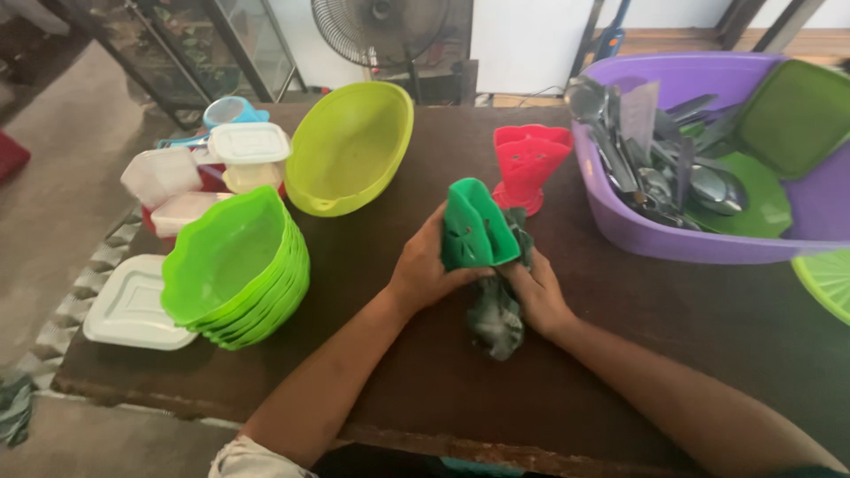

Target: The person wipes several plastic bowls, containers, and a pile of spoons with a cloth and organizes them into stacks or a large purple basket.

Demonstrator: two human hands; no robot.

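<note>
My left hand (423, 265) grips a green plastic holder (475, 228) with cut-out slots, tilted over the middle of the brown table (425, 389). My right hand (537, 292) is closed on a dark green cloth (496, 319) that is pressed against the holder's underside and hangs down onto the table. A red holder (529, 162) of the same shape stands upright just behind the hands.
A stack of green bowls (235, 265) lies on its side at left, with a large lime bowl (350, 146) behind it. White lidded containers (252, 146) and a white lid (133, 305) sit at far left. A purple tub (673, 235) at right holds metal utensils (637, 155) and green plates.
</note>
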